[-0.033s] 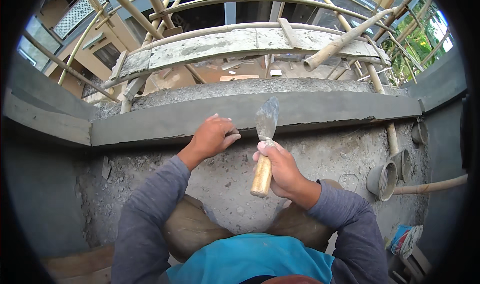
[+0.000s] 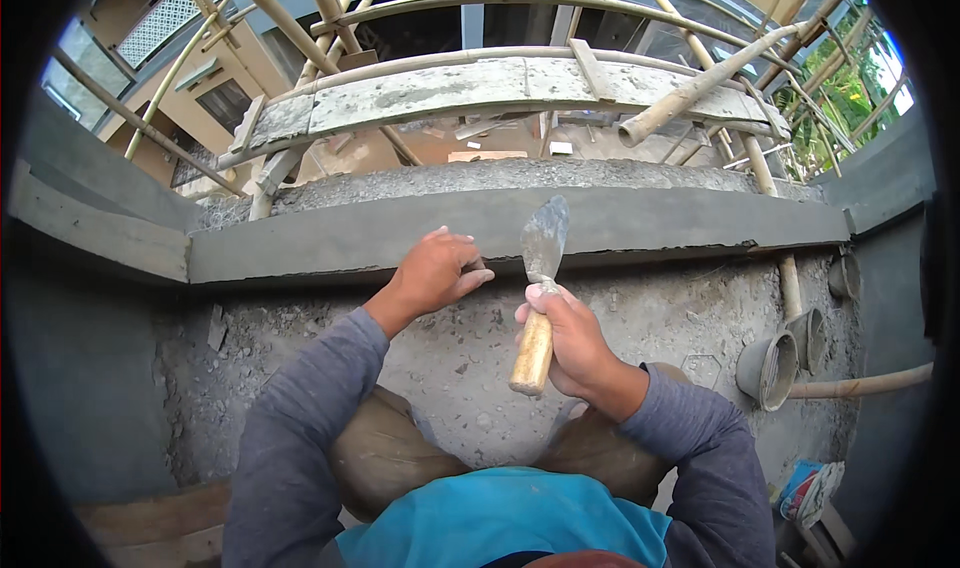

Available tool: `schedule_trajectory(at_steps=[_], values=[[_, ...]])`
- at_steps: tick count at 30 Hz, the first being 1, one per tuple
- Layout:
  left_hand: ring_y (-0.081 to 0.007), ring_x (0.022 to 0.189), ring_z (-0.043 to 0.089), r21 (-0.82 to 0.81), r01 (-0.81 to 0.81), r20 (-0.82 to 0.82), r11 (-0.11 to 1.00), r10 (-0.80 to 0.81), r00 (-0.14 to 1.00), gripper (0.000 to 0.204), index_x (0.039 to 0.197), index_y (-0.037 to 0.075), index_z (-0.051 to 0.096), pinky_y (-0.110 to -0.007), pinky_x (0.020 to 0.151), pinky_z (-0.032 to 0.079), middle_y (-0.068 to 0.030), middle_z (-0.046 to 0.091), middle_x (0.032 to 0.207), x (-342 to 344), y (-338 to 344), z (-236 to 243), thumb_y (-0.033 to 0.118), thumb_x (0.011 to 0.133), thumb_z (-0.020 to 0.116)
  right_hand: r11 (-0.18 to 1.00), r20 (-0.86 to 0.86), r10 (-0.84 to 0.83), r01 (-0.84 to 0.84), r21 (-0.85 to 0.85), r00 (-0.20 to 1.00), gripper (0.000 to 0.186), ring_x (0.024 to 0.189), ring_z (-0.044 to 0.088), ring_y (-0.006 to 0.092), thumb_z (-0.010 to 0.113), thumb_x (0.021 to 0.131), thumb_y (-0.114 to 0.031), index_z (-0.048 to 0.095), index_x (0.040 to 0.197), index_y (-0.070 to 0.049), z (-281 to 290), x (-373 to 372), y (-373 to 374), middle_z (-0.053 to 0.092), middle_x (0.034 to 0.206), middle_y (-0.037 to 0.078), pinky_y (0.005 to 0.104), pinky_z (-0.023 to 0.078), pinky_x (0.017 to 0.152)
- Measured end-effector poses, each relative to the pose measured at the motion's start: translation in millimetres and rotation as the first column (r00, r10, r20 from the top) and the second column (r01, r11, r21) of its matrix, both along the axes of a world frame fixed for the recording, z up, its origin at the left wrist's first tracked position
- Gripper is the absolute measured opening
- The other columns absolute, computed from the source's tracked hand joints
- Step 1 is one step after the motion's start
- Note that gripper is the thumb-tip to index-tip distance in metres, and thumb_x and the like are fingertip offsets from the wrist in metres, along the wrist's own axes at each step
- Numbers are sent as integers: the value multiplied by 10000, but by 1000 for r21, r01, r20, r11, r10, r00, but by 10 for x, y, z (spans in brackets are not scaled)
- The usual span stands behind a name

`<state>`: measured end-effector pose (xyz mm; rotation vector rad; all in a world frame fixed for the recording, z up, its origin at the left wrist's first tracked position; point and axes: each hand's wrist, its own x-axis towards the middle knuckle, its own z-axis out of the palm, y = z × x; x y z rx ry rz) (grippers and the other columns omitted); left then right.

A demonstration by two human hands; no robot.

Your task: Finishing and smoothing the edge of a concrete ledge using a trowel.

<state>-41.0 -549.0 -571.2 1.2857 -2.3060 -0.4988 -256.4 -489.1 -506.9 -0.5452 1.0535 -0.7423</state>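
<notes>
Rough, gritty grey floor (image 2: 480, 418), leaf-bladed, wooden-handled trowel (image 2: 544, 253) snug in right hand (image 2: 578, 346), left hand (image 2: 430, 275) loosely curled, empty.

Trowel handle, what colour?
The trowel handle is pale yellow-brown; shows best in the head view.

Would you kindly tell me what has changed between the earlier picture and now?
Only the framing has visibly shifted: most of the view sits slightly further right in the picture, probably from a small head movement. Nothing was taken or let go. The right hand still grips the trowel; the left hand stays loosely curled near the grey ledge, and the buckets stay put.
</notes>
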Motion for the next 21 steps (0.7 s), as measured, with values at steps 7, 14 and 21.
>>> schedule_trajectory(at_steps=[7, 14, 21], values=[[-336, 955, 649, -85, -12, -50, 996, 7, 999, 314, 705, 43, 595, -441, 841, 486, -120, 635, 769, 115, 39, -62, 298, 815, 742, 999, 33, 29, -30, 31, 999, 241, 725, 552, 154, 589, 919, -270, 507, 1038, -77, 40, 79, 22, 564, 856, 62, 313, 472, 671], [-332, 804, 609, 59, -95, -71, 994, 99, 993, 250, 852, 62, 591, -437, 741, 481, -123, 629, 808, 225, 90, -4, 262, 811, 736, 995, 46, 43, -47, 85, 998, 240, 707, 565, 177, 590, 914, -271, 507, 1023, -75, -23, 168, -11, 569, 813, 62, 322, 487, 659], [-358, 812, 638, 95, -27, -19, 995, 29, 999, 251, 824, 74, 611, -456, 777, 481, -137, 661, 773, 59, 24, -75, 275, 777, 753, 995, 3, -43, 42, 95, 999, 220, 608, 555, 162, 549, 939, -355, 501, 919, -142, 24, 64, 21, 546, 758, 7, 315, 483, 542]])
